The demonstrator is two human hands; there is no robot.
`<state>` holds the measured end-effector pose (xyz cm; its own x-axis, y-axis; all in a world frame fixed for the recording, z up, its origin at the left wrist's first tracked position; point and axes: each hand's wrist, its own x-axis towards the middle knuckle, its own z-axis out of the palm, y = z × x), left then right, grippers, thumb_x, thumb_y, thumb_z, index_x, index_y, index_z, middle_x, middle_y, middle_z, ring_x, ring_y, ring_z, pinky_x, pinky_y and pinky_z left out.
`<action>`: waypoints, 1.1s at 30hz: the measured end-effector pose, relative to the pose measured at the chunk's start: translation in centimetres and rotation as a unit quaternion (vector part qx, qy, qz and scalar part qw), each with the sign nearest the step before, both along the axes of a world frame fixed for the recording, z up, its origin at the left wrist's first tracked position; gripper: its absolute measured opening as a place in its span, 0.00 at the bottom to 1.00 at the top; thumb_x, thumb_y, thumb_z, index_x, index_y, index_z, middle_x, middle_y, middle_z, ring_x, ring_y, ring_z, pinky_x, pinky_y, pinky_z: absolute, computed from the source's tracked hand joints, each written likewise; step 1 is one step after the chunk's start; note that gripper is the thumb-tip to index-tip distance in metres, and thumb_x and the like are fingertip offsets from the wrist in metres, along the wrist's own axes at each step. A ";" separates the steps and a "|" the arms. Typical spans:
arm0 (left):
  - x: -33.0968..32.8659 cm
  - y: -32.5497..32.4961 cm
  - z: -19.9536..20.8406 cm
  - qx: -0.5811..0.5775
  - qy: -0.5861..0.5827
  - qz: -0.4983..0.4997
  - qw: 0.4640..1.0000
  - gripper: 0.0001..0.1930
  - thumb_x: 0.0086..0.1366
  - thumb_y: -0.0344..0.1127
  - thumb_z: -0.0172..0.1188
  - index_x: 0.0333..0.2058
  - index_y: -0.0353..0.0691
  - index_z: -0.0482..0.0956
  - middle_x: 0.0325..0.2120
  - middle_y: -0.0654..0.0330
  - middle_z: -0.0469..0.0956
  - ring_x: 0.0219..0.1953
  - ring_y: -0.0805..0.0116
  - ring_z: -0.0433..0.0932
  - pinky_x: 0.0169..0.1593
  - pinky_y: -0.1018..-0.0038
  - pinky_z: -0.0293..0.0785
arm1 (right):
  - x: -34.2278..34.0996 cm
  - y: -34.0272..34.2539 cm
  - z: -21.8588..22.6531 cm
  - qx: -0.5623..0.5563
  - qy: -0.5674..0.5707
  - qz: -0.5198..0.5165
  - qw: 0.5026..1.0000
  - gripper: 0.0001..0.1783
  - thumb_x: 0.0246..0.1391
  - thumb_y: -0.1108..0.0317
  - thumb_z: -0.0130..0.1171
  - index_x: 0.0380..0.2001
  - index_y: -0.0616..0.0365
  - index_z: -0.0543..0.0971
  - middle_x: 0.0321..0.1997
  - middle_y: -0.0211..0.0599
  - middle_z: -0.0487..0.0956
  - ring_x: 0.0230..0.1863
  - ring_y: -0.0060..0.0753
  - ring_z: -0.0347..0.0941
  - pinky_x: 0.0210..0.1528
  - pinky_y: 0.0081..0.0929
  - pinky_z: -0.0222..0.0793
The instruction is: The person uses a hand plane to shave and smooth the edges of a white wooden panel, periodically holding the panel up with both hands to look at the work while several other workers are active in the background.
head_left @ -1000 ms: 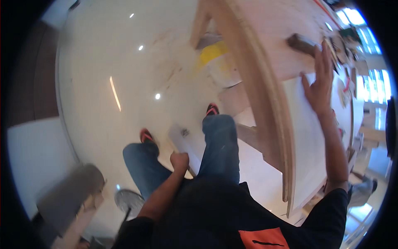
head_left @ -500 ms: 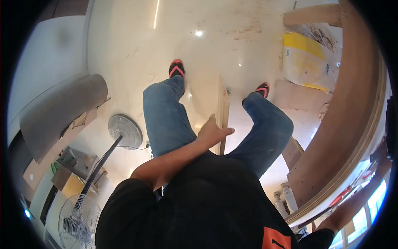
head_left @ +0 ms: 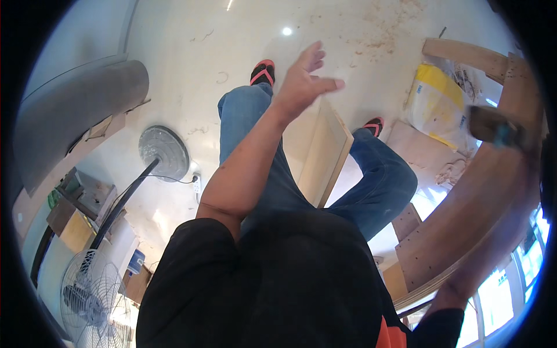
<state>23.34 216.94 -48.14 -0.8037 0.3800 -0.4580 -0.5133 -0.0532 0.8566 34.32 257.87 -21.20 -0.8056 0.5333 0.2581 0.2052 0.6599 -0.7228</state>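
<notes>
My left hand (head_left: 303,84) is raised in front of me with its fingers apart, holding nothing. Below it a pale wooden board (head_left: 322,153) stands on edge between my legs. At the right side, my right hand (head_left: 525,152) is smeared by motion and partly lost against the brown bench. It grips a dark block-shaped tool (head_left: 492,126), also blurred, whose exact kind I cannot make out. The tool is in front of the wooden workbench side (head_left: 476,211); whether it touches the wood is unclear.
A yellow and white sack (head_left: 435,107) lies by the bench. Wood shavings (head_left: 386,35) litter the pale floor. At left stand a fan with a round base (head_left: 164,152) and a large grey roll (head_left: 87,116). A power strip (head_left: 197,184) lies near my left leg.
My left hand has moved up and forward, away from my lap. My right arm has swung forward from the bench top, bringing the dark tool into view. The board shows more fully.
</notes>
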 end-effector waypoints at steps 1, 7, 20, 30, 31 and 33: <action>0.2 0.0 1.2 0.049 0.025 -0.075 0.996 0.54 0.56 0.38 0.75 0.75 0.33 0.53 0.69 0.42 0.66 0.70 0.50 0.67 0.69 0.61 0.65 | -0.3 -2.4 -5.3 -0.057 -0.018 0.022 0.998 0.20 0.68 0.64 0.60 0.58 0.65 0.80 0.56 0.43 0.82 0.57 0.36 0.78 0.67 0.33 0.68; 0.1 -0.5 5.5 0.076 0.034 -0.328 0.941 0.60 0.50 0.40 0.81 0.76 0.36 0.52 0.71 0.46 0.63 0.70 0.50 0.67 0.67 0.55 0.68 | -0.2 -11.7 -27.0 -0.688 -0.179 -0.060 0.701 0.18 0.61 0.66 0.68 0.51 0.65 0.81 0.50 0.41 0.83 0.53 0.39 0.79 0.62 0.44 0.76; 2.5 3.2 2.0 -0.116 -0.284 -0.265 0.914 0.22 0.63 0.30 0.69 0.55 0.33 0.79 0.45 0.56 0.82 0.45 0.70 0.82 0.50 0.74 0.79 | 3.1 -21.7 -40.4 -0.324 -0.415 -0.074 0.847 0.19 0.48 0.55 0.61 0.26 0.62 0.86 0.31 0.50 0.85 0.33 0.50 0.81 0.45 0.42 0.76; 1.9 5.8 1.2 -0.271 -0.318 -0.297 0.858 0.20 0.62 0.31 0.72 0.51 0.31 0.80 0.42 0.54 0.82 0.41 0.70 0.83 0.42 0.76 0.81 | 2.2 -22.3 -40.4 -0.470 -0.308 0.108 0.820 0.24 0.62 0.50 0.59 0.30 0.64 0.86 0.31 0.43 0.86 0.33 0.39 0.81 0.42 0.36 0.75; 1.9 5.8 1.0 -0.276 -0.283 -0.308 0.865 0.19 0.61 0.31 0.73 0.49 0.31 0.81 0.42 0.54 0.82 0.41 0.70 0.83 0.42 0.76 0.80 | 2.0 -22.0 -40.1 -0.448 -0.343 0.127 0.816 0.29 0.63 0.44 0.58 0.29 0.64 0.86 0.29 0.44 0.85 0.33 0.40 0.82 0.42 0.36 0.75; 2.0 6.2 0.8 -0.268 -0.292 -0.298 0.868 0.17 0.62 0.31 0.73 0.47 0.30 0.83 0.41 0.54 0.83 0.41 0.71 0.82 0.42 0.76 0.79 | 1.8 -21.6 -39.7 -0.426 -0.378 0.144 0.809 0.33 0.63 0.39 0.57 0.28 0.63 0.87 0.28 0.45 0.85 0.33 0.41 0.82 0.42 0.36 0.76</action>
